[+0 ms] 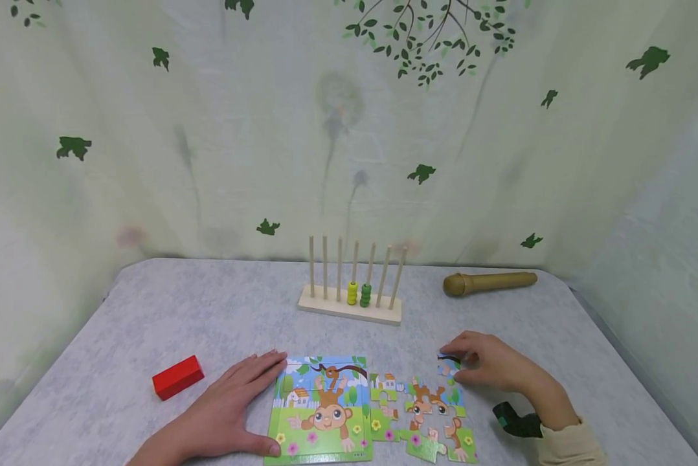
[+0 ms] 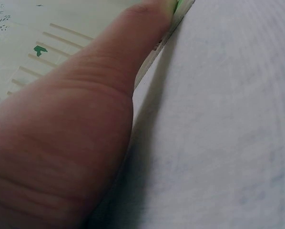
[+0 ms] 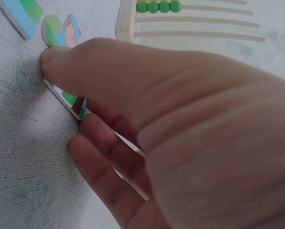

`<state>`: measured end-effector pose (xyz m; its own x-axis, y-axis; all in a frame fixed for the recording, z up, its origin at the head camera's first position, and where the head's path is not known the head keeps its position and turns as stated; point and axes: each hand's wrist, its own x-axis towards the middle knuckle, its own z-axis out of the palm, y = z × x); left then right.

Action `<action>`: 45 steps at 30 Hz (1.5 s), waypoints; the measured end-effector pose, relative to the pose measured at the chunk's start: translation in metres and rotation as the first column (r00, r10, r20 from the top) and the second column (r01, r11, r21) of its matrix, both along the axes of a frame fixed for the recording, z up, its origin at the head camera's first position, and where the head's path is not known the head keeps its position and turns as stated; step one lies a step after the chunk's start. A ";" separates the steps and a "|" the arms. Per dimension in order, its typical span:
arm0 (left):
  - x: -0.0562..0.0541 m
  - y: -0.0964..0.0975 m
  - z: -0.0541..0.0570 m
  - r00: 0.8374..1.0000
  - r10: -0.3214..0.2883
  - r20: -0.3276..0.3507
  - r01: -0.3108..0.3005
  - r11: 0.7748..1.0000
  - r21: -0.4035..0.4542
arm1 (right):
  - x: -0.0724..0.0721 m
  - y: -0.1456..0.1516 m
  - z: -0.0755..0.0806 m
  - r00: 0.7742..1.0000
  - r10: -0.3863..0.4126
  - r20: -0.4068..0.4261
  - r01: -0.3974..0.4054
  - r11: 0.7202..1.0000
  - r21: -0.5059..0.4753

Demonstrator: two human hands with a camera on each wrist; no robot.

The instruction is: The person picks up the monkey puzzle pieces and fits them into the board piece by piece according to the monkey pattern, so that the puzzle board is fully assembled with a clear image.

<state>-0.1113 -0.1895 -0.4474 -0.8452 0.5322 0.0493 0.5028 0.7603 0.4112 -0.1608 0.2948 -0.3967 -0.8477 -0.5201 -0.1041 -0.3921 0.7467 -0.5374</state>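
Observation:
My left hand [image 1: 232,404] lies along the left side of a square monkey picture board [image 1: 320,443], straight fingertips at its upper left corner and thumb on its lower left. In the left wrist view the thumb [image 2: 118,43] reaches the board's edge. To the right of the board, several jigsaw pieces [image 1: 421,446] form part of the same monkey picture, with gaps among them. My right hand [image 1: 497,362] pinches a jigsaw piece [image 3: 68,95] between thumb and fingers at the upper right corner of that group. The piece shows blue, green and a dark branch, partly covered by the thumb.
A red block [image 1: 177,377] lies left of my left hand. Behind the puzzle stands a wooden peg rack [image 1: 349,312] with yellow and green beads. A brown, round-headed stick [image 1: 491,283] lies at the back right. Beside my right wrist is a dark object [image 1: 515,421].

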 end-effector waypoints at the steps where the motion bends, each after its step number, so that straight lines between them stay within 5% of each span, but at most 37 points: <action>1: 0.000 0.000 0.000 1.000 -0.001 -0.004 0.001 1.000 -0.001 | 0.000 0.000 0.000 1.000 -0.003 -0.003 0.003 1.000 0.004; 45: 0.000 -0.001 0.000 0.998 -0.016 -0.059 0.016 1.000 -0.009 | 0.000 -0.014 0.002 0.992 0.002 -0.128 0.001 1.000 0.021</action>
<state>-0.1116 -0.1902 -0.4476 -0.8322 0.5463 0.0944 0.5383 0.7554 0.3736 -0.1613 0.2805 -0.3950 -0.8547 -0.5191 -0.0053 -0.4570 0.7571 -0.4669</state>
